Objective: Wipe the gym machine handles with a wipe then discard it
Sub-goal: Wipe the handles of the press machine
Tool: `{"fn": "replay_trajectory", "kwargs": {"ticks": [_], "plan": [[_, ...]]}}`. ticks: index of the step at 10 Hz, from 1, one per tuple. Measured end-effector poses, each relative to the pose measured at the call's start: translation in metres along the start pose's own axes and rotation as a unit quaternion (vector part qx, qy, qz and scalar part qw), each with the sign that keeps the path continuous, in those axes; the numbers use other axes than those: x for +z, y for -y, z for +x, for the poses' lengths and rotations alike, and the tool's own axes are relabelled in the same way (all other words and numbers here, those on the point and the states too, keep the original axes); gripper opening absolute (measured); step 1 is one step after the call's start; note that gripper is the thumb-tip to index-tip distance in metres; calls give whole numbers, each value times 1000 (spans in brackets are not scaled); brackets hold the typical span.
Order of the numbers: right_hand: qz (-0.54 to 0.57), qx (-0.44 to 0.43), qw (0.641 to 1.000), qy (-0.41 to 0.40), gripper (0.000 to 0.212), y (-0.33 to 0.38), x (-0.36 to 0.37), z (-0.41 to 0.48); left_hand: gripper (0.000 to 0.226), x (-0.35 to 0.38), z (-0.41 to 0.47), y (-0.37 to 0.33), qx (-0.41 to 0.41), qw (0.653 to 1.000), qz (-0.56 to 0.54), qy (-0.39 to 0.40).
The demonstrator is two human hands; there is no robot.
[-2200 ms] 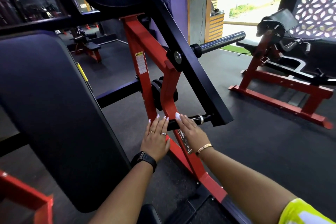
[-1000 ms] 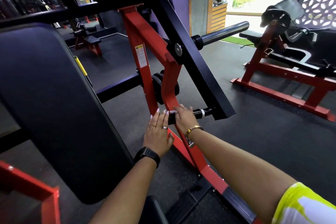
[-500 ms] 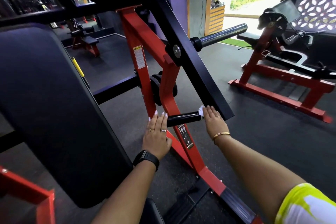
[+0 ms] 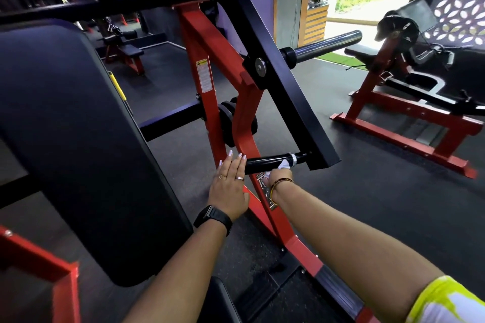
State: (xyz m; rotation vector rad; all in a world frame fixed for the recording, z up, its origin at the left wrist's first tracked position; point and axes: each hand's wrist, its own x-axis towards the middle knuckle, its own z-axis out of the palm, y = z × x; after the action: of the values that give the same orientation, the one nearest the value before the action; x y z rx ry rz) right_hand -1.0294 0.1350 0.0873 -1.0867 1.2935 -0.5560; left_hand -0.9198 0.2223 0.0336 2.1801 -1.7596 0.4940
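A short black handle (image 4: 267, 163) sticks out sideways from the black lever arm (image 4: 288, 86) of the red gym machine. My right hand (image 4: 278, 178) is under the handle's right end, closed on a white wipe (image 4: 284, 164) pressed against the bar near its silver ring. My left hand (image 4: 230, 186) lies flat with fingers straight against the red frame post (image 4: 210, 118), its fingertips beside the handle's left end. It holds nothing.
A large black back pad (image 4: 73, 139) fills the left. A chrome weight peg (image 4: 328, 46) juts out right above the handle. A red and black bench machine (image 4: 409, 102) stands on the dark rubber floor at right. A red frame corner (image 4: 63, 283) is at lower left.
My right hand slid the wipe along the handle from its left end to its right end, then dropped from the top of the bar to beneath it. My left hand stayed on the red post.
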Motion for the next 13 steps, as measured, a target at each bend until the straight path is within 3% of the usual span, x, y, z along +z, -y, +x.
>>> {"fn": "replay_trajectory", "kwargs": {"ticks": [1, 3, 6, 7, 8, 9, 10, 11, 13], "plan": [[27, -4, 998, 53, 23, -10, 16, 5, 73, -6, 1, 6, 34, 999, -32, -19], [190, 62, 961, 189, 27, -20, 47, -23, 64, -15, -3, 13, 65, 983, -169, -12], [210, 67, 965, 142, 30, -16, 14, -27, 60, -13, -5, 9, 42, 973, -220, -47], [167, 24, 981, 98, 30, 1, -7, -30, 61, -12, -6, 6, 25, 972, -227, -60], [-5, -150, 987, -49, 23, 13, -21, -19, 61, -12, -3, 1, -42, 963, -257, -66], [-246, -280, 922, -103, 23, 15, -26, -12, 60, -12, 1, -2, -80, 956, -277, -53], [-402, -351, 846, 17, 38, 7, -17, -3, 64, -12, 2, -3, -93, 954, -282, -48], [-482, -394, 781, 56, 51, -13, -6, 16, 72, -16, 2, -3, -93, 954, -282, -43], [-419, -425, 799, 65, 49, -5, -11, 22, 63, -25, 3, -4, -107, 938, -328, -12]]}}
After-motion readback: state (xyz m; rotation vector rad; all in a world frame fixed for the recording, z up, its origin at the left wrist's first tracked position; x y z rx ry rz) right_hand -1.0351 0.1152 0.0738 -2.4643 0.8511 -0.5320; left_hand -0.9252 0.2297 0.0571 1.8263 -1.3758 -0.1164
